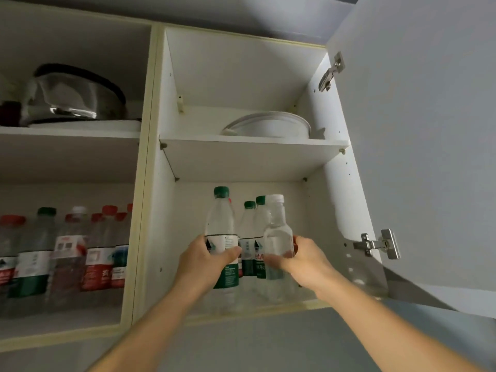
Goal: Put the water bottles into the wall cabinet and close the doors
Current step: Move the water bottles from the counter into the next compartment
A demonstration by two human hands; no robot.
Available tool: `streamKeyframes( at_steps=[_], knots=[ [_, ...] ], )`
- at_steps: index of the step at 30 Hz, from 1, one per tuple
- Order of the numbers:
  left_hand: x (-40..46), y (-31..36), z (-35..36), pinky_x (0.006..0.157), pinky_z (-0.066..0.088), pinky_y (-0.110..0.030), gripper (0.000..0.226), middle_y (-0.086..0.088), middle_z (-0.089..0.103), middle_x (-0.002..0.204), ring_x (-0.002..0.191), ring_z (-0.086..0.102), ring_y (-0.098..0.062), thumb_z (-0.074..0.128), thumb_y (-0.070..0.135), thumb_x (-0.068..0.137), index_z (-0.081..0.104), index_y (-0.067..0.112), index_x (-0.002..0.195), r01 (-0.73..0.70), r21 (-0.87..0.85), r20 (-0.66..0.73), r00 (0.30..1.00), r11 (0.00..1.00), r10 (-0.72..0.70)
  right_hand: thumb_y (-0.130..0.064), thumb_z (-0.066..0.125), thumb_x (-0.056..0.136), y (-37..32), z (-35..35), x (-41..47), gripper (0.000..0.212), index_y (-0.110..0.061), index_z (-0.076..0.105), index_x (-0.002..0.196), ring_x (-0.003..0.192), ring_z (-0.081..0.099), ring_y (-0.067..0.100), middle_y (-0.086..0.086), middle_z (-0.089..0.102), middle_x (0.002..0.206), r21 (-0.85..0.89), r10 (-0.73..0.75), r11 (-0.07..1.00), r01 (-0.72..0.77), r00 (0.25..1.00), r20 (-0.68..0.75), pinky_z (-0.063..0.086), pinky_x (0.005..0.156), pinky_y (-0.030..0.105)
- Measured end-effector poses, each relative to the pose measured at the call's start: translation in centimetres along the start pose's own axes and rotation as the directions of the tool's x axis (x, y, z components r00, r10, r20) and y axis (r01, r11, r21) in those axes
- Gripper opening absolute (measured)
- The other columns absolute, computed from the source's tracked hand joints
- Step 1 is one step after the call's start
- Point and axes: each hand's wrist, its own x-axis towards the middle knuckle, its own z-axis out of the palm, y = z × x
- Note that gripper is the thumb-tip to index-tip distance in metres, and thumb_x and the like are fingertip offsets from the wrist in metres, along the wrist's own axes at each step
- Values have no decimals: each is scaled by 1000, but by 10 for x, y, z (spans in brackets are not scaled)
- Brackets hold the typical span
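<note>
Clear plastic shows in both grips: the left hand [208,260] wraps the green-capped bottle [222,237], the right hand [308,257] the white-capped bottle [277,232], best slid upright beside the stored bottles [252,237] behind them.

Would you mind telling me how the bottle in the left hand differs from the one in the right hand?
The green-capped bottle in the left hand has a green cap and a green-and-white label; the white-capped bottle in the right hand has a white cap and shows no label. The green-capped bottle's cap also sits higher in the view. Both are clear plastic, upright, and held in the right compartment's lower section.
</note>
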Motion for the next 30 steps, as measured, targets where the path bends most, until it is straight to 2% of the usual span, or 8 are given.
streamKeyframes(
  at_steps=[5, 8, 10, 13, 17, 24, 26, 30],
  knots=[
    [25, -18, 17, 64, 48, -22, 39, 12, 66, 100, 87, 63, -5, 78, 42, 86, 59, 25, 117, 29, 17, 14, 999, 999, -29, -58, 83, 74, 22, 4, 23, 38, -39, 72, 105, 90, 74, 13, -12, 78, 94, -20, 8, 1000, -7, 999, 52, 63, 81, 39],
    [35, -23, 24, 67, 48, -23, 40, 14, 65, 100, 90, 63, -6, 78, 43, 86, 58, 28, 116, 36, 23, 47, 998, 999, -37, -58, 82, 74, 29, 6, 30, 43, -39, 70, 112, 90, 73, 9, -15, 77, 97, 2, -11, 1000, 10, 998, 68, 60, 74, 30],
    [41, -24, 28, 68, 49, -24, 39, 13, 66, 101, 91, 64, -6, 77, 44, 86, 57, 30, 116, 42, 22, 68, 997, 999, -43, -55, 82, 75, 31, 8, 33, 36, -40, 69, 106, 89, 73, 8, -15, 77, 96, 11, -13, 1000, 12, 997, 77, 60, 73, 29],
    [45, -27, 38, 75, 53, -29, 43, 6, 68, 110, 96, 66, -13, 77, 42, 86, 57, 26, 120, 54, -4, 67, 996, 999, -53, -50, 82, 79, 32, 13, 38, 25, -42, 65, 94, 85, 71, 5, -15, 75, 94, 12, -18, 1000, 17, 998, 62, 51, 60, 22],
    [48, -29, 49, 63, 47, -21, 46, 12, 62, 100, 87, 61, -4, 77, 42, 87, 54, 25, 123, 65, -9, 55, 996, 998, -64, -43, 81, 83, 34, 18, 43, 32, -36, 66, 111, 81, 66, -1, -18, 71, 94, 14, -15, 1000, 14, 998, 62, 44, 52, 13],
    [48, -27, 49, 67, 49, -22, 49, 6, 67, 115, 94, 64, -9, 76, 40, 88, 55, 24, 129, 85, -35, 89, 993, 996, -82, -45, 81, 83, 35, 21, 47, 34, -37, 62, 109, 78, 63, 0, -19, 67, 90, -6, 10, 1000, -10, 999, 53, 41, 47, 14],
    [46, -27, 48, 74, 53, -26, 50, 4, 68, 120, 98, 65, -12, 77, 39, 88, 56, 23, 130, 69, 10, 97, 993, 998, -70, -46, 81, 82, 32, 22, 46, 38, -34, 65, 114, 78, 63, 1, -17, 68, 92, -25, 30, 999, -29, 999, 43, 43, 49, 16],
    [33, -31, 42, 101, 52, -39, 56, -1, 67, 130, 115, 64, -20, 80, 29, 86, 56, 19, 135, 42, 220, 117, 991, 975, -69, -38, 85, 81, 30, 16, 36, 49, -28, 65, 124, 85, 65, 9, -9, 73, 103, -123, 51, 992, -42, 996, 70, 51, 74, 26]
  ],
)
